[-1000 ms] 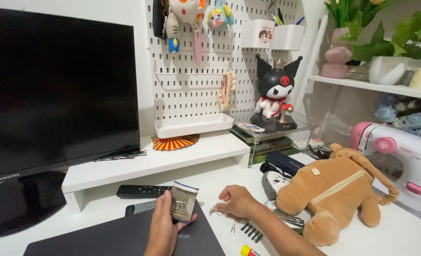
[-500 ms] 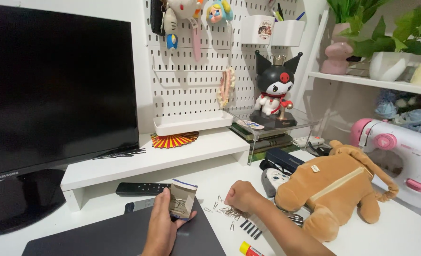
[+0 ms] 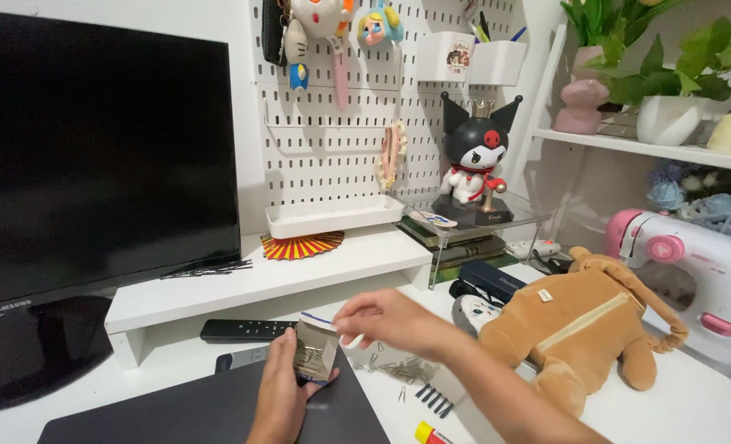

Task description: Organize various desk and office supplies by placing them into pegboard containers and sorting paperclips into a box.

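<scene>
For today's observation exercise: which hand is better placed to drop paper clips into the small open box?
Probably the right hand: it hovers just over the open top of the small box, while the left hand is occupied holding that box upright. Loose paper clips lie below the right hand.

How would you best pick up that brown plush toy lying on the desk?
Probably grip the plush toy around its thick middle, coming from above. It lies flat with the zipper up, its soft body squeezes easily, and nothing sits on top; the sewing machine crowds its right side.
</scene>
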